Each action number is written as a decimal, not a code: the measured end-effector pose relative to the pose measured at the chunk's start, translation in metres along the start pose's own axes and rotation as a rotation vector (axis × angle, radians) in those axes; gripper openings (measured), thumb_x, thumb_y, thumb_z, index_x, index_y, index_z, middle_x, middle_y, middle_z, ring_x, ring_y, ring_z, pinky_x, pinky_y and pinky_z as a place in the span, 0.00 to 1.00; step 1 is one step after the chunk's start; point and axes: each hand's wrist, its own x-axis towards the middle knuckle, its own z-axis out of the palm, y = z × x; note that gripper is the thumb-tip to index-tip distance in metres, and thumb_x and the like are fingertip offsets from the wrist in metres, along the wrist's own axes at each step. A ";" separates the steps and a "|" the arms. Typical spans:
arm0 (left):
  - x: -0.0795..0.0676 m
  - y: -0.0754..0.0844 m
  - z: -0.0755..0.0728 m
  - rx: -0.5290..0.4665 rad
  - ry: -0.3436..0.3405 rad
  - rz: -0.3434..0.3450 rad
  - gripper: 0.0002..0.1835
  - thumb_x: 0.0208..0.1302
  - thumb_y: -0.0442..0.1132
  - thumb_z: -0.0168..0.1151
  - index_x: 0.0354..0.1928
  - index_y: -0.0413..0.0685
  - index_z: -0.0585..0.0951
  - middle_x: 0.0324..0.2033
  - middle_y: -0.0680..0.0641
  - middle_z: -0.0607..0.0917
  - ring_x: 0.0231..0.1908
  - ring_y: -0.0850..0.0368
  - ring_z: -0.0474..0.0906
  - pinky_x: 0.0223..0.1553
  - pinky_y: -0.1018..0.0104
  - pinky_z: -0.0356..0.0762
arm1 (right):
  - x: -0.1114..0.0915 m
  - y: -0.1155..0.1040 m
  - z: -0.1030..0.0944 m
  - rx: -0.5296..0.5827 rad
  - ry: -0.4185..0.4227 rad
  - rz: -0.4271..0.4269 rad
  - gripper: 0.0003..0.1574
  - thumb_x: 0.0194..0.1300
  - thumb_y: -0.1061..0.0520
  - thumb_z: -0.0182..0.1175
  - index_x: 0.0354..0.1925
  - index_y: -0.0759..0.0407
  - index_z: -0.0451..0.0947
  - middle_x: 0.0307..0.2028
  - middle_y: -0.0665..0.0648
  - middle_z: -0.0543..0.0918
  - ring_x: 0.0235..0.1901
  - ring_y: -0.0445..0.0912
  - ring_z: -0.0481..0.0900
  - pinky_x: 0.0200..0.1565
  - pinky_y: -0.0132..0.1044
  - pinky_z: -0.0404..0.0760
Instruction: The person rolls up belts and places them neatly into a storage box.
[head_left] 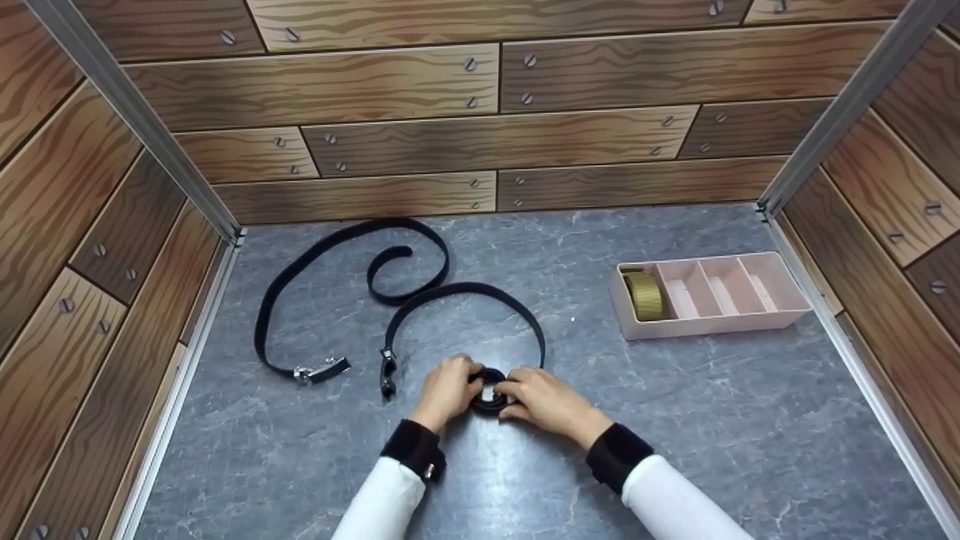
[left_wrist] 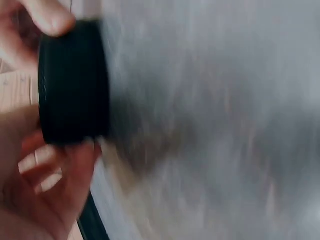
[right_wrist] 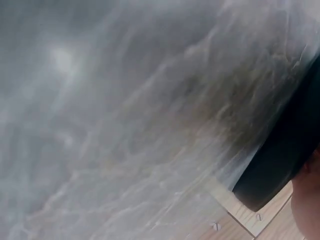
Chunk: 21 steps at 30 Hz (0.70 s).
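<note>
In the head view, both hands hold a black belt (head_left: 489,407) that is partly wound into a small roll. My left hand (head_left: 448,388) grips the roll's left side, and my right hand (head_left: 553,399) grips its right side. From the roll, the unwound strap (head_left: 469,288) curves up and leftward to an end with metal fittings (head_left: 388,367). Up close in the left wrist view, thumb and fingers surround the roll's wide black band (left_wrist: 75,82). Only a black edge of the roll (right_wrist: 280,160) and part of a finger show in the right wrist view.
A second black belt (head_left: 268,300) lies loosely curled on the grey marbled surface (head_left: 247,465), its silver buckle (head_left: 304,374) at the near end. To the right stands a pink divided box (head_left: 705,328) with a gold-coloured roll (head_left: 645,295) in its leftmost compartment. Wood-patterned walls enclose the surface.
</note>
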 end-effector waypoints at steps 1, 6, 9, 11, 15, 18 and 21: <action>0.001 -0.002 -0.001 0.009 -0.018 0.031 0.05 0.58 0.37 0.67 0.37 0.48 0.88 0.30 0.53 0.82 0.32 0.50 0.81 0.33 0.55 0.77 | 0.000 0.000 0.000 -0.007 -0.001 -0.006 0.21 0.61 0.43 0.66 0.47 0.54 0.83 0.36 0.52 0.79 0.37 0.48 0.78 0.43 0.43 0.77; 0.001 -0.002 0.001 0.010 0.013 0.025 0.03 0.57 0.38 0.68 0.32 0.50 0.88 0.29 0.51 0.84 0.31 0.50 0.81 0.31 0.55 0.77 | 0.004 -0.005 0.005 -0.103 0.091 -0.015 0.18 0.59 0.40 0.66 0.35 0.53 0.84 0.29 0.51 0.76 0.32 0.49 0.77 0.43 0.44 0.75; -0.003 0.004 0.004 0.006 0.089 -0.081 0.04 0.53 0.42 0.70 0.28 0.50 0.87 0.29 0.47 0.86 0.30 0.47 0.83 0.30 0.54 0.77 | 0.005 -0.011 0.010 -0.160 0.162 0.019 0.19 0.58 0.40 0.67 0.28 0.53 0.82 0.24 0.51 0.76 0.29 0.49 0.76 0.42 0.43 0.74; -0.004 0.006 0.005 -0.004 0.121 -0.122 0.06 0.52 0.41 0.70 0.23 0.49 0.84 0.27 0.46 0.85 0.29 0.46 0.82 0.28 0.53 0.76 | 0.004 -0.013 0.012 -0.176 0.186 0.043 0.19 0.57 0.40 0.68 0.25 0.53 0.81 0.23 0.51 0.75 0.27 0.49 0.75 0.40 0.43 0.74; -0.004 0.005 0.005 -0.017 0.121 -0.094 0.07 0.52 0.37 0.69 0.20 0.47 0.82 0.25 0.45 0.84 0.27 0.45 0.82 0.28 0.53 0.75 | 0.004 -0.011 0.010 -0.146 0.144 0.045 0.18 0.58 0.41 0.67 0.30 0.53 0.82 0.26 0.52 0.78 0.30 0.49 0.78 0.41 0.44 0.75; -0.002 0.003 0.003 0.010 0.080 -0.047 0.03 0.53 0.35 0.68 0.24 0.46 0.84 0.26 0.47 0.84 0.28 0.45 0.82 0.29 0.53 0.76 | 0.003 -0.006 0.004 -0.106 0.084 0.021 0.18 0.58 0.42 0.67 0.39 0.53 0.84 0.31 0.53 0.80 0.35 0.50 0.79 0.45 0.44 0.75; 0.000 0.003 0.000 0.054 0.024 -0.014 0.05 0.56 0.36 0.67 0.34 0.47 0.88 0.28 0.49 0.83 0.30 0.45 0.82 0.31 0.53 0.77 | 0.002 -0.004 0.001 -0.101 0.065 0.009 0.21 0.56 0.42 0.68 0.41 0.54 0.84 0.32 0.53 0.78 0.36 0.50 0.78 0.44 0.44 0.75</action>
